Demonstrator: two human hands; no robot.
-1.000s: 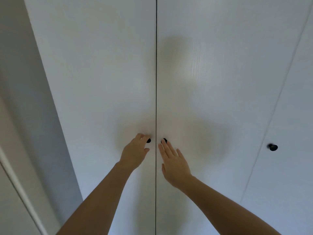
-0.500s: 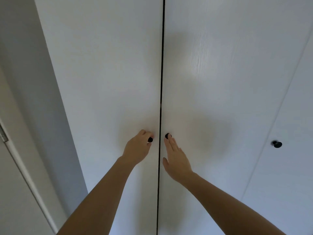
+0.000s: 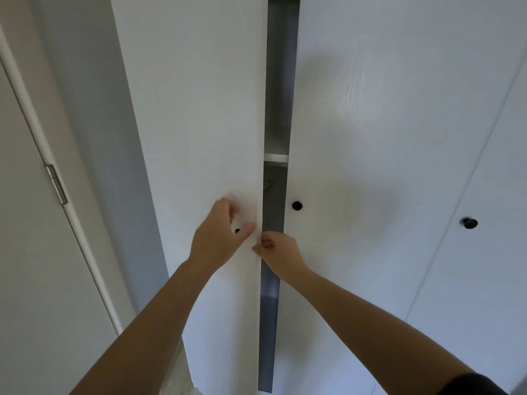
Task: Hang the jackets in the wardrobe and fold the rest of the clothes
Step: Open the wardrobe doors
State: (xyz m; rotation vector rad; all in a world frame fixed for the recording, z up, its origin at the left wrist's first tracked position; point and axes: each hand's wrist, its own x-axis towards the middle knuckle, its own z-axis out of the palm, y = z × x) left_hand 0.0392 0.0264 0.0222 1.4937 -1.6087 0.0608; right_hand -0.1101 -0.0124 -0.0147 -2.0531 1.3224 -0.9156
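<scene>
The wardrobe (image 3: 385, 115) is shown with its left door (image 3: 196, 109) ajar, the door's free edge gripped by the right hand (image 3: 281, 249). The left hand (image 3: 216, 235) is held at the knob (image 3: 237, 230); its grip cannot be told.

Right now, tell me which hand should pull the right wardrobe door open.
Right, probably. The right hand is just below the right door's free knob, only pinching the left door's edge; the left hand is across the gap at the left door's knob.
</scene>
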